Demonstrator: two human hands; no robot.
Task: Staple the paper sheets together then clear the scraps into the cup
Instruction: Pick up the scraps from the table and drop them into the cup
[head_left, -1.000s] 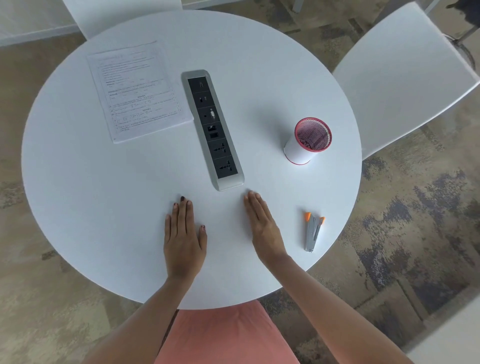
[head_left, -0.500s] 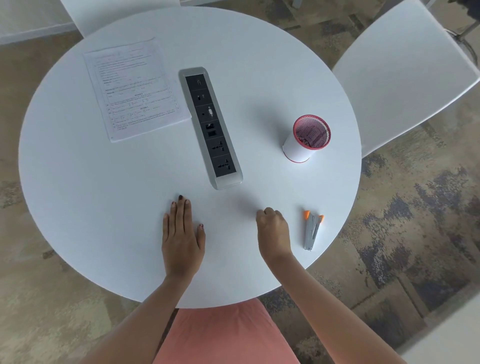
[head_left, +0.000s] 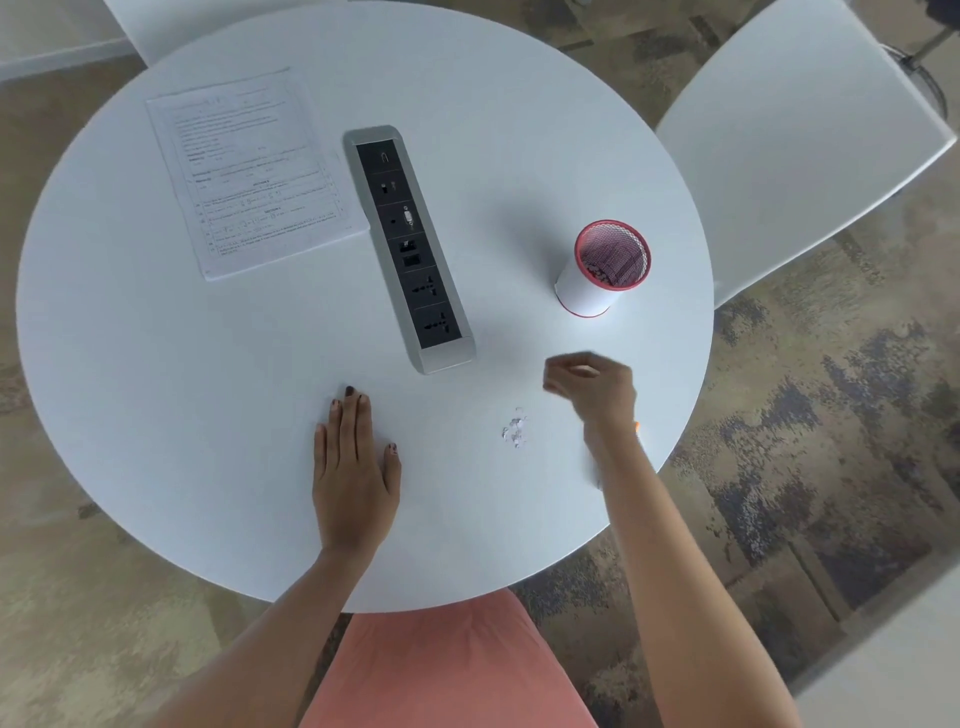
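At the near edge of the bench (head_left: 156, 364), the left grip (head_left: 356, 467) lies flat with straight fingers, released and holding nothing. The right grip (head_left: 589, 387) has left its place beside it and swung right and farther out. It now hangs blurred between the scraps and the cup, fingers curled, and I cannot tell whether they pinch anything.

That move has uncovered the scraps (head_left: 516, 431), a small heap of white bits on the bench just left of the right wrist. The stapler (head_left: 636, 427) is almost wholly hidden under that wrist; only an orange tip shows. The sheets (head_left: 254, 171) lie at the far left, beyond the socket strip (head_left: 410, 249), well apart from both grips. The cup (head_left: 605, 270) stands upright, just beyond the right grip.

Stapling looks not yet begun. The right grip seems bound for the stapler, though that is a guess. The bared scraps can wait for the cup afterwards.
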